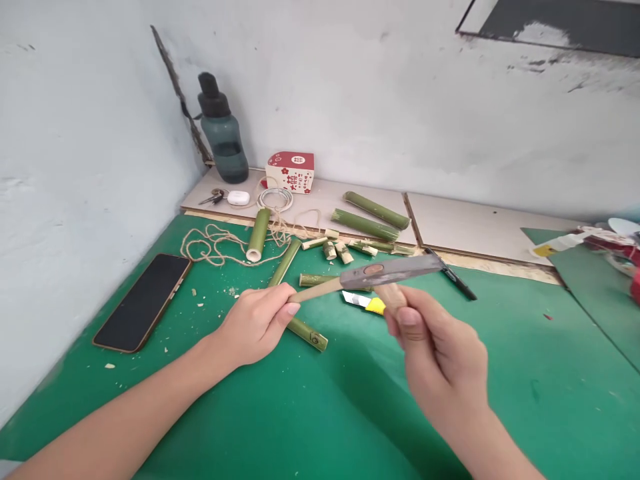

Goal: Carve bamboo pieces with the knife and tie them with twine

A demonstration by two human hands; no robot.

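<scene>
My right hand (440,353) is closed round the wooden handle of a hammer (390,272), whose grey metal head lies level above the green table mat (310,413). My left hand (257,320) pinches a thin pale bamboo strip (320,289), and the strip's far end meets the left end of the hammer head. Just below the hammer, a yellow utility knife (365,303) lies on the mat. A slim green bamboo stick (306,333) rests under my left hand.
Several bamboo tubes (367,225) and short offcuts (336,249) lie by the pale boards at the back, with loose twine (215,243). A phone (143,301) lies at left, a black pen (457,280) at right. A dark bottle (223,133), red box (290,170), earbud case (239,197) stand near the corner.
</scene>
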